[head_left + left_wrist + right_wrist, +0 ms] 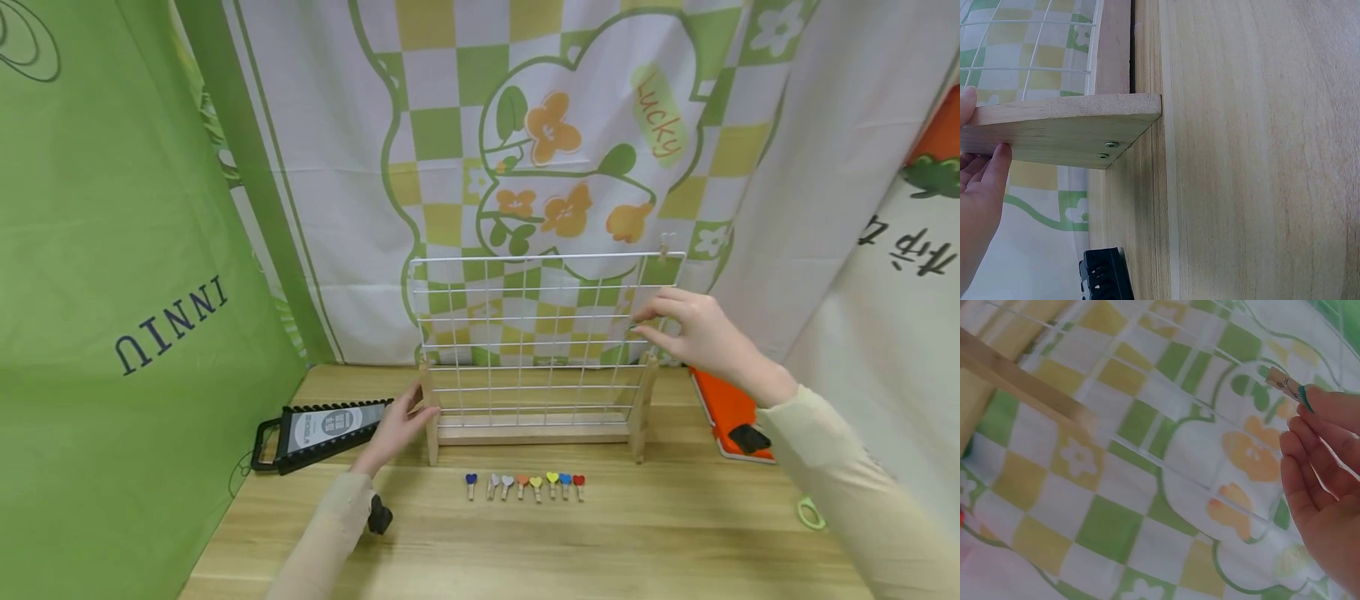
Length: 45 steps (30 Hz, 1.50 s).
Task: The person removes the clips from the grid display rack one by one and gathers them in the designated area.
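My right hand (693, 329) pinches a small wooden clothespin (1283, 381) with a green decoration between thumb and index finger, its wooden end pointing at the white wire grid (525, 317). The grid stands upright in a wooden stand, and the hand is in front of its right part. My left hand (397, 429) grips the stand's left wooden side post (1066, 128), thumb on one face and fingers on the other. Another clothespin (663, 248) sits on the grid's top wire near the right corner. In front of the stand lies a row of heart clothespins (536, 485) in several colours.
A black-edged rack with a handle (330, 429) lies left of the stand, close to my left hand. An orange board (731, 412) is at the right, behind my right forearm. Near the right sleeve is a light green ring (810, 513). Patterned curtains hang behind and beside the table.
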Each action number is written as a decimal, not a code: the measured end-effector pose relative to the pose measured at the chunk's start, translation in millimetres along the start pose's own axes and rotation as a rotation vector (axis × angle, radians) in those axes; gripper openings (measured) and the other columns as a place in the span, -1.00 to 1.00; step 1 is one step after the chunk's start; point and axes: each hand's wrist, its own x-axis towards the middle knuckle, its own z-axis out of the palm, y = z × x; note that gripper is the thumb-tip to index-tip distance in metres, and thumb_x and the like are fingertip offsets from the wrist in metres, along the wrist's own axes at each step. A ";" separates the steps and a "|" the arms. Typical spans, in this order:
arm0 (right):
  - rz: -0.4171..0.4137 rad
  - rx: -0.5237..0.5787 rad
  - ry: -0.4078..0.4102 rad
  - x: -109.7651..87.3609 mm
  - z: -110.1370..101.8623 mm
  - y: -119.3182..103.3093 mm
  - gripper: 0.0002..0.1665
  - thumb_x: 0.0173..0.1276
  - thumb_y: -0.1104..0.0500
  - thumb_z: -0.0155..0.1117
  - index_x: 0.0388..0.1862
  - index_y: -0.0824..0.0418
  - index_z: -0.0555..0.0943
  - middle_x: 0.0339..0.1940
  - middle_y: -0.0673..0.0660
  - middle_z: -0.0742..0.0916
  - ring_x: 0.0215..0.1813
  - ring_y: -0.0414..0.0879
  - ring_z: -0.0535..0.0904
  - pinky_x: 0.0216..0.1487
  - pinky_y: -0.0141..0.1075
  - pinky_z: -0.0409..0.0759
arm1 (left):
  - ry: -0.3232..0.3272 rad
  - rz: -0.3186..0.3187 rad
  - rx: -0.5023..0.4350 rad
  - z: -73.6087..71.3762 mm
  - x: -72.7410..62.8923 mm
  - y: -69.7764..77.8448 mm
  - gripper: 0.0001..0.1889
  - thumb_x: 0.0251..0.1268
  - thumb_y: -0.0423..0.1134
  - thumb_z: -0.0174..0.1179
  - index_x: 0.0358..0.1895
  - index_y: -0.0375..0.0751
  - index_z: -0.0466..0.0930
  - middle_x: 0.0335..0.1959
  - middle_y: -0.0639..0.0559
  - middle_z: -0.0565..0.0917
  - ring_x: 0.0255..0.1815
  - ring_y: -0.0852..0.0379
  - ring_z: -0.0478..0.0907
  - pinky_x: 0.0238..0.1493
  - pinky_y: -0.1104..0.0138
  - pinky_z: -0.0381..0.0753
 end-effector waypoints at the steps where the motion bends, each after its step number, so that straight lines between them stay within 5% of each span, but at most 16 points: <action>1: -0.010 0.001 -0.010 -4.3 4.6 0.3 -0.71 -0.10 0.48 0.57 -0.38 0.24 0.72 -0.39 0.05 0.74 -0.36 -0.08 0.67 -0.28 -0.68 0.55 | -0.004 0.003 0.004 -0.1 0.0 0.0 -0.26 0.44 -0.26 0.18 0.55 -0.36 0.03 0.52 -0.35 0.24 0.55 -0.25 0.20 0.50 -0.01 0.36; 13: 0.012 0.058 -0.153 -56.3 61.6 -1.0 -0.78 -0.03 0.40 0.56 -0.43 0.19 0.71 -0.43 0.00 0.72 -0.41 -0.18 0.63 -0.46 -0.40 0.69 | -0.011 -0.018 0.013 -0.4 -0.7 2.0 -0.23 0.44 -0.20 0.19 0.55 -0.37 0.01 0.52 -0.34 0.23 0.55 -0.24 0.19 0.51 0.00 0.34; 27: 0.161 0.258 -0.394 -118.6 121.7 -13.1 -0.90 0.17 0.34 0.48 -0.40 0.20 0.69 -0.44 0.02 0.70 -0.39 -0.28 0.57 -0.45 -0.44 0.65 | -0.023 -0.025 0.017 -1.4 -0.3 -0.8 -0.18 0.44 -0.11 0.19 0.56 -0.38 -0.03 0.54 -0.35 0.19 0.57 -0.25 0.16 0.54 -0.02 0.31; 39: 0.171 0.366 -0.473 -143.0 148.3 -14.2 -0.90 0.12 0.40 0.48 -0.45 0.28 0.70 -0.48 0.09 0.73 -0.43 -0.32 0.55 -0.47 -0.51 0.61 | -0.014 -0.022 -0.003 -1.5 -0.4 -0.5 -0.19 0.42 -0.11 0.21 0.57 -0.33 0.00 0.53 -0.32 0.23 0.56 -0.23 0.18 0.54 -0.01 0.31; 45: 0.268 0.412 -0.548 -147.4 152.5 -12.8 -0.93 0.19 0.31 0.47 -0.43 0.22 0.71 -0.46 0.02 0.75 -0.41 -0.46 0.50 -0.44 -0.54 0.60 | -0.014 -0.024 -0.009 -1.1 0.0 0.1 -0.22 0.43 -0.17 0.20 0.56 -0.34 0.01 0.53 -0.33 0.22 0.57 -0.24 0.17 0.54 -0.03 0.31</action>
